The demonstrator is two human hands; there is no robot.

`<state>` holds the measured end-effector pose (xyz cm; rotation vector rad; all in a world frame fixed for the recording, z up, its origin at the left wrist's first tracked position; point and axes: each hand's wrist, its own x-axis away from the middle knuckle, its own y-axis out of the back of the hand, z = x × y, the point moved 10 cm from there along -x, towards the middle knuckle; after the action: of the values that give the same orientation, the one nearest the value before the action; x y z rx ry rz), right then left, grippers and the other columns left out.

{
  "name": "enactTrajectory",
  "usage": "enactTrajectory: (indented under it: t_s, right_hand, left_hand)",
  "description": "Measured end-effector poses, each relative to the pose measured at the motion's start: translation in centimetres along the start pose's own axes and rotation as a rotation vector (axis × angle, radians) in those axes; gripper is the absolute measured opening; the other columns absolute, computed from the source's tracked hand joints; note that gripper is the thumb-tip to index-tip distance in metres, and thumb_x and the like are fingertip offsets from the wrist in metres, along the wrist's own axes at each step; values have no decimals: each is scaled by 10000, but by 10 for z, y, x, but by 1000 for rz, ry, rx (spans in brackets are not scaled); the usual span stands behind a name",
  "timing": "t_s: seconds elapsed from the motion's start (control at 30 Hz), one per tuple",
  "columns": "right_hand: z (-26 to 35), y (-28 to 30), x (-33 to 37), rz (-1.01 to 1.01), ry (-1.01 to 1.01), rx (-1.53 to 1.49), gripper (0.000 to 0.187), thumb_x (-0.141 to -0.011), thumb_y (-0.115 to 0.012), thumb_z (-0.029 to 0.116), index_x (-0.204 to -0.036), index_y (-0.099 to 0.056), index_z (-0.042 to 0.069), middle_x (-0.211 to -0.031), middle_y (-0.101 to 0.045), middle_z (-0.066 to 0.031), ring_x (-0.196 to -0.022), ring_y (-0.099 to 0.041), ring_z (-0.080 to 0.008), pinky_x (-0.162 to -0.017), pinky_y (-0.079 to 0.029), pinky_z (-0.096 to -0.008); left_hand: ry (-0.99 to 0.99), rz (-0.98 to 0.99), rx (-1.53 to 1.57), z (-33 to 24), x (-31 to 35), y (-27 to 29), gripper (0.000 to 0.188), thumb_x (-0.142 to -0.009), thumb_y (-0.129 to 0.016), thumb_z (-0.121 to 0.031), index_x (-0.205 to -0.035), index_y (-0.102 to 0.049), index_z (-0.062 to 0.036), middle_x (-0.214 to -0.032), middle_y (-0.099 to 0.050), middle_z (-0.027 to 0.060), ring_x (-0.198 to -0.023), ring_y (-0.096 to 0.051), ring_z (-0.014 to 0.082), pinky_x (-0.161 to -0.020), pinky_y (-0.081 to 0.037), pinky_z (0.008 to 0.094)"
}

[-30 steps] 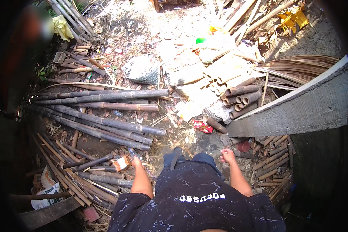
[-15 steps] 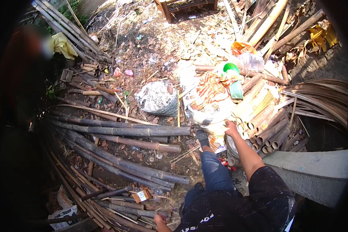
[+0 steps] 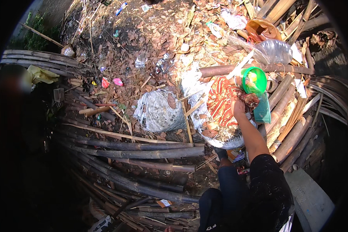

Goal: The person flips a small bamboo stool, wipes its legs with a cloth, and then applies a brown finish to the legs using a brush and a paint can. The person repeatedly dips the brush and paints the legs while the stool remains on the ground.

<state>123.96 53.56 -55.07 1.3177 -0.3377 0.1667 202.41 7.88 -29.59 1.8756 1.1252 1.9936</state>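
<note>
My right hand (image 3: 237, 106) reaches to the right side of an orange-and-white striped cloth (image 3: 221, 96). Its fingers, partly hidden, look closed on a bunched, darker part of the cloth. The cloth lies on a white sack (image 3: 230, 144) with leaves and dry scraps about it. Just beyond the hand stands a bright green round tub (image 3: 255, 80), tilted, its inside showing. A teal mesh basket (image 3: 262, 109) leans to the right of the hand. Of my left hand (image 3: 169, 229) only a bit shows at the lower edge, near the bamboo; its fingers are cut off.
Long dark bamboo poles (image 3: 143, 152) lie on my left. A second whitish sack (image 3: 158, 111) sits left of the cloth. Cut bamboo lengths (image 3: 294, 139) and a grey slab (image 3: 311, 193) are on my right. A clear plastic bottle (image 3: 274, 51) lies beyond the tub, among dry leaves.
My right hand has moved forward from beside the bamboo ends onto the striped cloth. My left hand has dropped almost out of view. The view has shifted, and I am nearer the sacks.
</note>
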Motion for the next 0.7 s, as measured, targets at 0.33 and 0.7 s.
enactTrajectory:
  t_s: [0.33,0.7]
  right_hand:
    - [65,290,105,8,-223,-1813,360,-969,-549,455,-820,-579,129,-718,-561,21,-546,-500,-72,-440,-417,-219]
    - [237,422,152,439,-163,-2363,328,-1010,-501,344,-1146,-616,69,-997,-679,-101,-861,-686,-209,-716,-608,-392]
  left_hand:
    - [-782,28,33,-302,94,-68,430,-972,-597,-258,-1301,-531,12,-1123,-618,132,-968,-590,171,-833,-481,305]
    - [-999,1067,747,-618,411,-303,368,-1027,-477,-194,-1319,-485,31,-1193,-629,129,-1051,-626,208,-919,-497,336]
